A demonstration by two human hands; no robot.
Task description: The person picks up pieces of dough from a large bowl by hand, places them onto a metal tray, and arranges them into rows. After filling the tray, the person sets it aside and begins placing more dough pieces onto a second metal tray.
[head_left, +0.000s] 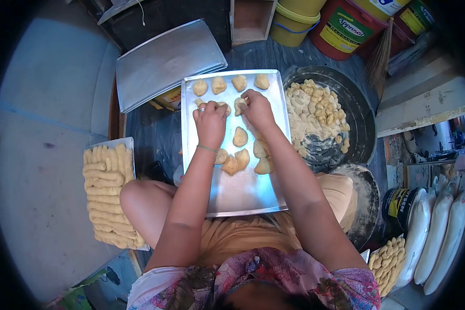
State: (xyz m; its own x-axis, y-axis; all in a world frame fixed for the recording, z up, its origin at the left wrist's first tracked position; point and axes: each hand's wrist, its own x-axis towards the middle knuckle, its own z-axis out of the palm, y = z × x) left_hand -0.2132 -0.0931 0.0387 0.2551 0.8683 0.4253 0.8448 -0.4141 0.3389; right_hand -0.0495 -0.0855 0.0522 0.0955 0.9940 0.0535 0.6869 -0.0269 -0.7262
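Note:
A metal baking tray (243, 194) lies across my lap with pieces of dough on it. A row of dough balls (218, 84) runs along its far edge, and more dough lumps (235, 161) sit loosely nearer me. My left hand (211, 121), with a ring and a thin green wrist band, curls its fingers over dough in the second row. Fingers of my right hand (258, 110) pinch a dough ball (239, 106) just beside it. My right forearm partly covers the lumps at the tray's right side.
To the right stands a wide black basin (364, 124) holding flour and small dough pieces (320, 106). Stacked metal trays (170, 59) are at the far left. Another tray of rolled dough (108, 191) rests left of my knee. Margarine buckets (346, 28) line the back.

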